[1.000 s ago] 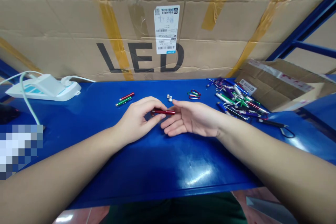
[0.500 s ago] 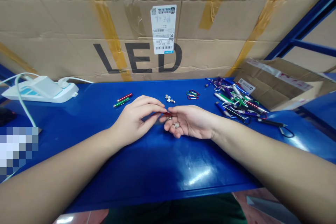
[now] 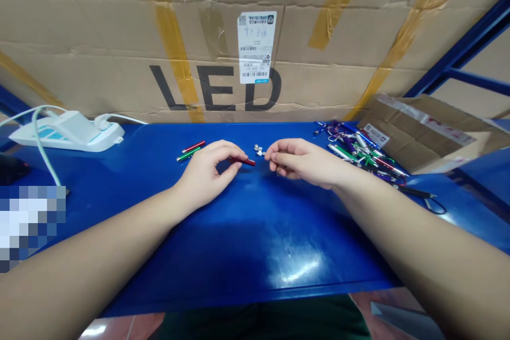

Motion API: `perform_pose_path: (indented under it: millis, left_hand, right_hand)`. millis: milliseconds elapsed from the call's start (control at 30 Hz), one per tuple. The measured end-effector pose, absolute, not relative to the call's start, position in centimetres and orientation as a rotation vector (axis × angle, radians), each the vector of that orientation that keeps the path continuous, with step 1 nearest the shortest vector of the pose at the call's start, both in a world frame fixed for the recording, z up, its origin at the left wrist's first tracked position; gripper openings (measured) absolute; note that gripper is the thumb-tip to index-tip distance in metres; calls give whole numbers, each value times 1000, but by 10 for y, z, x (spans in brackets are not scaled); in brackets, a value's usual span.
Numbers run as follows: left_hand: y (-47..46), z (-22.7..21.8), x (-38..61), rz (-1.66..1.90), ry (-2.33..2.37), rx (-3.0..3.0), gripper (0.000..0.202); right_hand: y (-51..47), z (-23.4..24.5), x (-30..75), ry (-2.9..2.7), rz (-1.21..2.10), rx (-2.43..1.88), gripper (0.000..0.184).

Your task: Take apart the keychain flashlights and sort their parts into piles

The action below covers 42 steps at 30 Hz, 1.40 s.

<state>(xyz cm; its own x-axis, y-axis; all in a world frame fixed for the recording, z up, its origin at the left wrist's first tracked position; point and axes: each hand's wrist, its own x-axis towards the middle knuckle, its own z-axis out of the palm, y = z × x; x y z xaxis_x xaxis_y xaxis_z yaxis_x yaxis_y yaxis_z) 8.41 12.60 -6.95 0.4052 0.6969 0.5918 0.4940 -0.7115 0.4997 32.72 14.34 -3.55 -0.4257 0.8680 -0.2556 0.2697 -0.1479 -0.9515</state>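
The left hand (image 3: 207,170) has its grip clamped on one end of a red metal tube (image 3: 243,161), pinched between thumb and fingers, with the far end sticking out toward the middle of the blue surface (image 3: 255,255). The right hand (image 3: 300,160) hovers just beside it, its grip curled together, and I cannot tell whether anything small sits between the fingertips. Between the 2 hands lies a small cluster of silver button batteries (image 3: 260,151), close to the tip of the red tube.

To the left, 2 more slim tubes, 1 red and 1 green (image 3: 190,151), lie side by side. To the right is a much bigger heap of keychain flashlights with clips (image 3: 358,151), so far more pieces lie there than near the hands. Behind stand a white power strip (image 3: 67,134) and a large cardboard box (image 3: 215,37) printed "LED".
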Motion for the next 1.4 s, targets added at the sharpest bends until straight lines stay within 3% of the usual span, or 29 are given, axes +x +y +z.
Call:
perform_pose_path:
  millis: [167, 400, 500, 767, 1400]
  left_hand:
    - [129, -73, 81, 1166, 1038, 2363, 14]
    - [133, -76, 76, 1106, 1068, 2350, 14]
    - [134, -77, 75, 1075, 1076, 2337, 15]
    - [134, -77, 74, 1042, 1080, 2316, 15]
    - [135, -78, 74, 1029, 1090, 2299, 16]
  right_hand:
    - [169, -25, 325, -2024, 1265, -1385, 16]
    - [198, -24, 314, -2658, 440, -1481, 21]
    - [206, -30, 308, -2737, 266, -1492, 24]
    - [212, -29, 294, -2771, 228, -1632, 21]
    - [213, -28, 315, -2575, 502, -1584, 34]
